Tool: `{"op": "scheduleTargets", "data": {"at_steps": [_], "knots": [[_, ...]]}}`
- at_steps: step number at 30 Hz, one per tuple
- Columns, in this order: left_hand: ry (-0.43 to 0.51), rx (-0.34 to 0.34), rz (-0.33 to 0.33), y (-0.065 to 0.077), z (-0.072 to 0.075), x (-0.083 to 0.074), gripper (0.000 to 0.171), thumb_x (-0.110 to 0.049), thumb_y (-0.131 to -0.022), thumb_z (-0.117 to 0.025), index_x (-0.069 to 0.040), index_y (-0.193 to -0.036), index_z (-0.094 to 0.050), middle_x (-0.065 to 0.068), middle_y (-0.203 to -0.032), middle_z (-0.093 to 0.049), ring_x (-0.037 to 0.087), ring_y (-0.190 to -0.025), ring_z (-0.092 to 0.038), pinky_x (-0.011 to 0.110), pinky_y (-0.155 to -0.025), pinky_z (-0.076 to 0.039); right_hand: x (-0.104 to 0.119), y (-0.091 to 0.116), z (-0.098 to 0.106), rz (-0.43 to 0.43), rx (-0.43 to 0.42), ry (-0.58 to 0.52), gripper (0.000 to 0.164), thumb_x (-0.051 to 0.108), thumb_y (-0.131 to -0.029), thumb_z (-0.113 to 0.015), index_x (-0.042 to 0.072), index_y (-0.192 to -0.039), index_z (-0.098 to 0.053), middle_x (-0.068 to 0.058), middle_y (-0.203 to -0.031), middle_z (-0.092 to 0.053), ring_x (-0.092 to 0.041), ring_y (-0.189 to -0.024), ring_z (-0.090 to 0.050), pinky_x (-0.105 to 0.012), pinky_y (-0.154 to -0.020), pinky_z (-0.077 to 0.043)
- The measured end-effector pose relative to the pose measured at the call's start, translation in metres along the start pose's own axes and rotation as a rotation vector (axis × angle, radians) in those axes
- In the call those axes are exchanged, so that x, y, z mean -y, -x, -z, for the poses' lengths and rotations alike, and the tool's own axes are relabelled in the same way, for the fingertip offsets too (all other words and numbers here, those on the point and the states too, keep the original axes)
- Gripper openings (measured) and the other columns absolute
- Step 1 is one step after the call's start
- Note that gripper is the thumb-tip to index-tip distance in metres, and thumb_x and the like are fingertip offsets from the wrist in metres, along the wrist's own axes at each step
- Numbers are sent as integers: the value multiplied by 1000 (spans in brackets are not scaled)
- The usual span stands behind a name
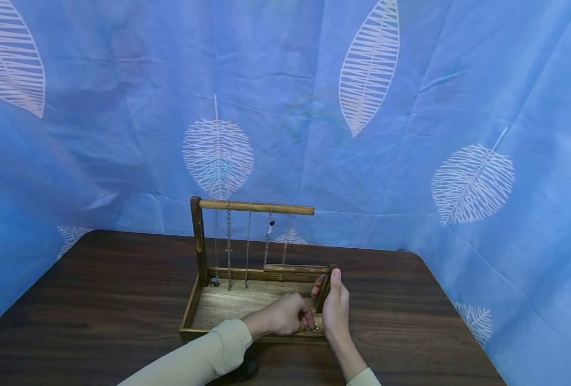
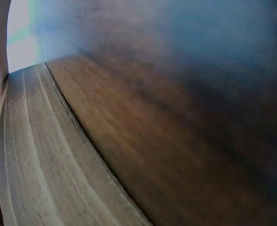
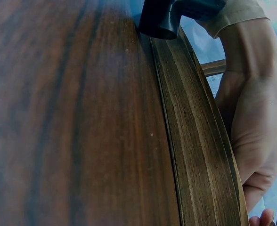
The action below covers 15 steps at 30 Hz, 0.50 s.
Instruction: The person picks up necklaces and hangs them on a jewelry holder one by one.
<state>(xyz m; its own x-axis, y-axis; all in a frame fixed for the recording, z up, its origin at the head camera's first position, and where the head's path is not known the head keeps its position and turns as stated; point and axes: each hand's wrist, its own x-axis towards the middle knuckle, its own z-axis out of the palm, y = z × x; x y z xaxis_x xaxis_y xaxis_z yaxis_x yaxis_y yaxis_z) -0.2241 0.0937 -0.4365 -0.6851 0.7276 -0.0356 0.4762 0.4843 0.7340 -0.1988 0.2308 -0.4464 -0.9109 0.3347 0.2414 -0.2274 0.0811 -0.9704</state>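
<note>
A wooden jewelry stand (image 1: 256, 206) with a shallow tray base stands on the table. My right hand (image 1: 337, 310) grips its short right post (image 1: 325, 289), thumb on the near side and fingertips showing behind. Over the tray's front right corner, my left hand (image 1: 287, 315) has curled fingers and pinches a small shiny piece of jewelry (image 1: 316, 327), whose kind is too small to tell. Several necklaces, among them a thick chain (image 1: 228, 246), hang from the upper bar. The right wrist view shows the left hand (image 3: 258, 117) reaching over the tray's front wall (image 3: 195, 132).
The dark wooden table (image 1: 97, 295) extends around the stand, its back edge near a blue curtain (image 1: 285, 107) with white leaf prints. A pendant (image 1: 213, 281) lies in the tray's back left corner. A lower bar (image 1: 297, 268) joins the right post. A black device (image 3: 162, 19) sits by the left wrist.
</note>
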Motion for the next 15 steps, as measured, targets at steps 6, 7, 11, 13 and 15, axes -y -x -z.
{"op": "scheduleTargets", "data": {"at_steps": [6,7,11,13,15], "knots": [[-114,-11,-16,1,1,-4,31,13,-85,-65,-14,-77,-77,-11,-72,-66,1,-59,-52,15,-57,-46,0,0,1,9,7,6,71,49,-110,-24,-9,-94,-60,-19,-80,-58,-35,-75,-60,-34,-64,-51],[-125,-12,-23,2,1,-5,31,13,-85,-65,-15,-76,-76,-12,-72,-66,0,-59,-52,15,-56,-46,0,0,1,11,7,6,71,49,-110,-24,-9,-94,-60,-19,-80,-58,-35,-75,-60,-34,-63,-50],[-149,-6,-41,2,1,-5,32,12,-87,-65,-15,-76,-76,-12,-72,-66,-1,-60,-54,14,-57,-47,1,0,0,14,8,16,71,49,-110,-23,-10,-95,-60,-19,-80,-59,-33,-74,-60,-34,-63,-50],[-152,1,-44,2,1,-4,31,12,-87,-65,-15,-76,-76,-12,-72,-66,-1,-60,-54,14,-57,-47,1,0,0,17,7,17,71,48,-110,-23,-10,-95,-60,-20,-80,-59,-31,-73,-60,-34,-64,-50],[-157,9,-46,2,1,-3,31,11,-88,-65,-16,-77,-76,-12,-72,-66,0,-60,-53,15,-57,-46,1,0,0,19,6,18,71,48,-110,-23,-10,-95,-60,-20,-80,-59,-31,-73,-60,-35,-64,-50]]}}
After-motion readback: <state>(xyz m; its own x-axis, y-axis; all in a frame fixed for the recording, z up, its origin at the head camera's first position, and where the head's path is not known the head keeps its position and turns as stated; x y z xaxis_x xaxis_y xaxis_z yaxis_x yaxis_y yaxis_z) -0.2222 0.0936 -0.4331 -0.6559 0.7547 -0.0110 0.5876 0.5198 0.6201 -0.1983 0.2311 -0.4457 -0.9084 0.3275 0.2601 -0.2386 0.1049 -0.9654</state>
